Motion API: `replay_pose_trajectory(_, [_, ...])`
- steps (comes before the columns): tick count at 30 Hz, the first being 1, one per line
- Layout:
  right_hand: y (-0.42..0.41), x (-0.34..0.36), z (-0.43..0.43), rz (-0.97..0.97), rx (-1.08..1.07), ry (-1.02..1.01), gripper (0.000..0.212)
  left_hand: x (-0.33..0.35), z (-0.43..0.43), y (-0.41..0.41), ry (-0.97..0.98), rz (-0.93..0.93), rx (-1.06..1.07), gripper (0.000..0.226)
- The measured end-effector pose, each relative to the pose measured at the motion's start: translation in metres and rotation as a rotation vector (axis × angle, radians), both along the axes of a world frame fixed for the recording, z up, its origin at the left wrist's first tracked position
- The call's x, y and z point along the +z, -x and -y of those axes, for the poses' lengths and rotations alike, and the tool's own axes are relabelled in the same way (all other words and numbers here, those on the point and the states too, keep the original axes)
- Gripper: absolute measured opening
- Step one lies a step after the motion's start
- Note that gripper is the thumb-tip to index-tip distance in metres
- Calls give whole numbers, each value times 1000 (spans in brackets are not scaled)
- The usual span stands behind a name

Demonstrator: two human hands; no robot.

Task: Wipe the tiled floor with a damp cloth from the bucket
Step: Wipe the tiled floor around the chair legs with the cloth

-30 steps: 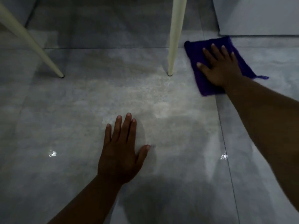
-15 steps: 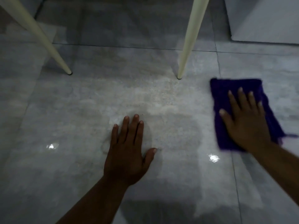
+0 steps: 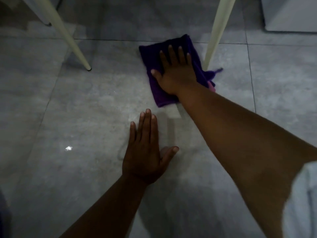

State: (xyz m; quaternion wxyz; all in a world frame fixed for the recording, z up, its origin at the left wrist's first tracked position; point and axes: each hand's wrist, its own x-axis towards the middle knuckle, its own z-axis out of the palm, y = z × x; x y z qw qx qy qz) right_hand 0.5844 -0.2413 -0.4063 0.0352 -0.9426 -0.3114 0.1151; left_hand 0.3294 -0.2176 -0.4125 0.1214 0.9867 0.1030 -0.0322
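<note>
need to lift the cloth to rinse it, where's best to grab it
Grab the cloth by its near left corner, coming from the left. That part lies flat and clear of the right hand. Its right edge is bunched by the chair leg, so that side looks awkward.

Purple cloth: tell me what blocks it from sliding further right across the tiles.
The cream, tapered furniture leg stands right beside the purple cloth, at its right edge, where the right hand presses it flat. The cloth's tail already reaches past the leg's foot. Leftward, bare grey tiled floor lies open.
</note>
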Motion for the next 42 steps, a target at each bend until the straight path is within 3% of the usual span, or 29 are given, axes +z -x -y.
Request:
replay_pose_trajectory(3, [-1, 3, -7, -3, -99, 3, 78, 0, -1, 0, -11, -3, 5, 96])
replay_pose_trajectory(6, [41, 4, 26, 14, 60, -25, 77, 2, -2, 1, -5, 26, 1, 98])
replay_pose_trajectory(9, [96, 3, 127, 42, 314, -13, 74, 3, -2, 2, 4, 56, -19, 97])
replay_pose_trajectory(13, [95, 8, 300, 72, 416, 71, 74, 2, -2, -1, -31, 3, -38, 98])
replay_pose_trajectory(15, [63, 12, 355, 81, 263, 106, 78, 1, -3, -3, -59, -39, -42, 101])
replay_pose_trajectory(17, [26, 17, 378, 88, -35, 96, 89, 1, -1, -4, -82, -61, -47, 103])
replay_pose_trajectory(20, [-17, 18, 345, 90, -416, 72, 91, -1, 0, -4, -107, -66, -56, 104])
replay_pose_trajectory(22, [-17, 18, 300, 83, -459, 92, 83, -2, 0, -5, -119, -52, -66, 101])
replay_pose_trajectory(24, [10, 14, 259, 95, -275, 78, 77, -4, -1, -4, -118, -39, -70, 97])
replay_pose_trajectory(27, [104, 3, 252, 117, 196, 44, 76, -4, -4, -1, -125, -34, -81, 95])
replay_pose_trajectory(30, [214, 1, 336, 20, 526, -9, 75, -3, -3, -3, -147, -37, -71, 99])
replay_pose_trajectory(32, [242, 7, 426, 0, 549, 5, 78, -1, -1, -5, -176, -66, -63, 102])
replay_pose_trajectory(34, [237, 16, 508, 33, 389, 72, 80, 3, 7, -3, -187, -68, -98, 103])
replay_pose_trajectory(36, [215, 26, 561, 24, 92, 119, 79, 9, 36, 1, -184, -29, -213, 101])
replay_pose_trajectory(42, [134, 16, 499, 86, -513, 100, 86, 17, 147, -12, -40, 7, -382, 90])
